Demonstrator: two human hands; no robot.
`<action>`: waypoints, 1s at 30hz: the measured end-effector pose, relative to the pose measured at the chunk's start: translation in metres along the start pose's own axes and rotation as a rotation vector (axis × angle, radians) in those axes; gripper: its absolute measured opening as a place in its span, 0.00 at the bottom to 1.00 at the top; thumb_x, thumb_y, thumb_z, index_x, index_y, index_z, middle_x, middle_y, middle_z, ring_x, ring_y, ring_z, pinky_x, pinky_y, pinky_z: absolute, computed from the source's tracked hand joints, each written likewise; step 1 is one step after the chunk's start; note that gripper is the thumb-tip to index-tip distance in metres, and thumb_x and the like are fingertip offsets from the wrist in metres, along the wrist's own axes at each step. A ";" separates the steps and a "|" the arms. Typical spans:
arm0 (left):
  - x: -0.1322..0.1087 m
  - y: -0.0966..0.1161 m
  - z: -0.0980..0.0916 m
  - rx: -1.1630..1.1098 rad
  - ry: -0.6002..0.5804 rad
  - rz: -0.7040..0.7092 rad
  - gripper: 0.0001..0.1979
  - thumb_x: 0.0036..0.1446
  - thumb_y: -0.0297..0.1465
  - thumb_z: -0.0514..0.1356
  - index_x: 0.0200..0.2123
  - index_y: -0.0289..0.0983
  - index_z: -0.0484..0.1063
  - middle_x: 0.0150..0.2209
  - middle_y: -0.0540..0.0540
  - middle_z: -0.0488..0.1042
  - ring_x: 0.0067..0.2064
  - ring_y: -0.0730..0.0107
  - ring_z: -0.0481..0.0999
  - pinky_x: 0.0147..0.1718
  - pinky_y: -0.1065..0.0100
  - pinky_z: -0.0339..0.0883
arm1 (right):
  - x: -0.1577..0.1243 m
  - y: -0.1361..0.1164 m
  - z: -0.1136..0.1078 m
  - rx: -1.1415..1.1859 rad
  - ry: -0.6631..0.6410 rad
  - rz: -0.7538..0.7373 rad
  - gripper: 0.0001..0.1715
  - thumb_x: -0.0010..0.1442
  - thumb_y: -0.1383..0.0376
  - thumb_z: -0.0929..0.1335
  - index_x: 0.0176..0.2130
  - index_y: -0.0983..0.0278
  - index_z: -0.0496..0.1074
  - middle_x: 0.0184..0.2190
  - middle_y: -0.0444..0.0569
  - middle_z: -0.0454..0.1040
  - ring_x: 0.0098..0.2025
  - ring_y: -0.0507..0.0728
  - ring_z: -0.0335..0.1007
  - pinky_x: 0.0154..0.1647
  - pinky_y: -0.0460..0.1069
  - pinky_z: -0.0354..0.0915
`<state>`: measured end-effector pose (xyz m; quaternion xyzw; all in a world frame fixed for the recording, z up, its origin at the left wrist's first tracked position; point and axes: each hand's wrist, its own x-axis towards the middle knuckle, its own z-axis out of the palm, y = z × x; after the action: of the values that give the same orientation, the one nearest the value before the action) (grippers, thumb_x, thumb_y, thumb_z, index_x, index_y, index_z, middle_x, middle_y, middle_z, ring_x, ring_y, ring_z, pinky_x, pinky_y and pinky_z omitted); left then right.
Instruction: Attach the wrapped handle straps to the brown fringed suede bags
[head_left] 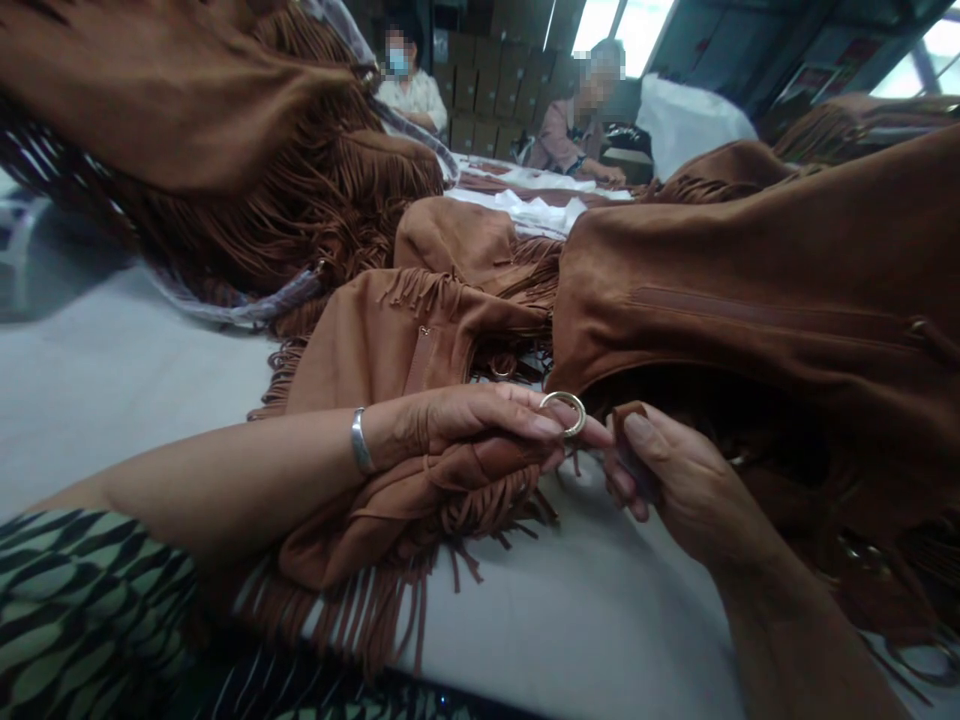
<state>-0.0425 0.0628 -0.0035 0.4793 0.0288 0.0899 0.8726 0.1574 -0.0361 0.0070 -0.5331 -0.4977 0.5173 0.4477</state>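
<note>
My left hand (499, 420) pinches a gold-coloured metal ring (576, 428) between thumb and fingers, over a brown suede fringed bag (360, 340). Close by on the right, my right hand (675, 455) is closed, its thumb pressing a short brown leather strap (624, 415) against the fingers. The strap end stands a little apart from the ring. Beneath my left wrist, the bag's fringe spreads over the white table. A larger brown suede bag (720, 260) with a long zip strip rises beyond my right hand, its opening dark.
More fringed brown bags (225, 110) are piled at the left, some edged with clear plastic. Across the white table (112, 360) two people sit, one a person in a pink top (555, 140). Stacked cartons (487, 80) and a white sack (690, 125) stand behind.
</note>
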 end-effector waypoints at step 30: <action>0.010 -0.017 -0.001 -0.083 0.004 -0.056 0.20 0.52 0.45 0.64 0.31 0.31 0.70 0.30 0.47 0.73 0.33 0.73 0.71 0.38 0.72 0.64 | -0.008 -0.014 -0.014 -0.421 -0.189 0.033 0.19 0.57 0.53 0.68 0.25 0.67 0.73 0.18 0.44 0.66 0.19 0.48 0.59 0.16 0.42 0.56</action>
<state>-0.0306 0.0560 -0.0181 0.4414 0.0399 0.0675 0.8939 0.1705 -0.0425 0.0222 -0.5720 -0.6255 0.4571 0.2695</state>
